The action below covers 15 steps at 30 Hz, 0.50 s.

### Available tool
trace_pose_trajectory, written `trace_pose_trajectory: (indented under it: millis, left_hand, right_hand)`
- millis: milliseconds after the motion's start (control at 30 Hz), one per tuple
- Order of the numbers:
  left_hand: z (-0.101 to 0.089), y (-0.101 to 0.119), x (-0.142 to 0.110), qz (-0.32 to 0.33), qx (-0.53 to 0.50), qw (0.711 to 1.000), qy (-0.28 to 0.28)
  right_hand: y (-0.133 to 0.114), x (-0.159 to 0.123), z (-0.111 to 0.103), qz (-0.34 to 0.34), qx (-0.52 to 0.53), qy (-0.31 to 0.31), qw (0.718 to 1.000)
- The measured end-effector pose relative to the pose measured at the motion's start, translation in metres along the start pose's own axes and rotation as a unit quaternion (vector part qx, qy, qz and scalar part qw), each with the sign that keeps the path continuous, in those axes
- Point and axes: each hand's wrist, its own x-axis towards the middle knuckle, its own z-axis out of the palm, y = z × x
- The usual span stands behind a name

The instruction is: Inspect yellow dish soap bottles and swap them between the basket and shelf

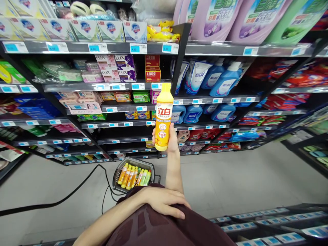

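Note:
A yellow bottle of dish soap [163,119] stands upright in my right hand [173,138], held up in front of the shelves with its printed label facing me. The fingers wrap behind its lower half, and the tips show on its left side. My left hand [166,202] lies flat against my dark maroon clothing [151,227], fingers stretched out and holding nothing. On the floor below the bottle sits a grey shopping basket [151,164] with several yellow and green bottles [130,176] lying in it.
Dark store shelves [120,140] carry boxed soaps [110,30], blue detergent bottles [225,80] and large lilac jugs [212,22]. A black cable [64,201] runs across the grey floor [230,181] at left. Another shelf unit [256,225] borders the lower right.

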Motion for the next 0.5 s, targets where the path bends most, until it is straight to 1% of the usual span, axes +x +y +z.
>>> trace_pose_trajectory:
  millis: [200,500]
  left_hand:
    - [-0.0011,0.0017,-0.0002,-0.003,-0.005,1.000,-0.001]
    - [-0.0006,0.0035,-0.0012,-0.002,-0.005,1.000,0.001]
  right_hand:
    - [0.0001,-0.0014,0.0000,0.003,0.002,-0.004,1.000]
    - [-0.0025,0.0005,-0.0040,0.030,0.026,-0.038,0.999]
